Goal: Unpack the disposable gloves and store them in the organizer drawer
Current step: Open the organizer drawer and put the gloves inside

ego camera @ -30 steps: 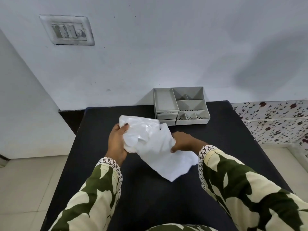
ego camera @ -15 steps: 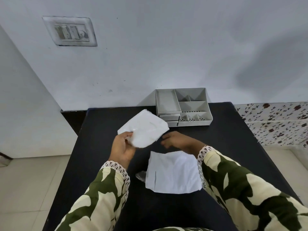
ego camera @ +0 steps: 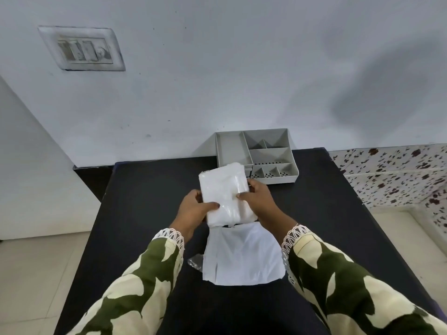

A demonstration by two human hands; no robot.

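Gloves (ego camera: 225, 194), a white folded stack, held above the black table (ego camera: 145, 189). Nearest, the emptied wrapper (ego camera: 242, 257) lies flat, discarded. Left hand (ego camera: 193, 211) and right hand (ego camera: 260, 199) pinch opposite edges, squaring the stack. Beyond, the grey organizer (ego camera: 263, 153) waits against the wall; its drawer, partly hidden, appears closed.

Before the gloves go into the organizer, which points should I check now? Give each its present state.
1. Both hands hold the glove stack: left hand and right hand each have a grip on it: ok.
2. Stack out of its white packaging, which lies flat on the table: ok.
3. Gray organizer within reach ahead: ok.
4. Drawer open: cannot tell, the stack hides it.
5. Top compartments free: ok.
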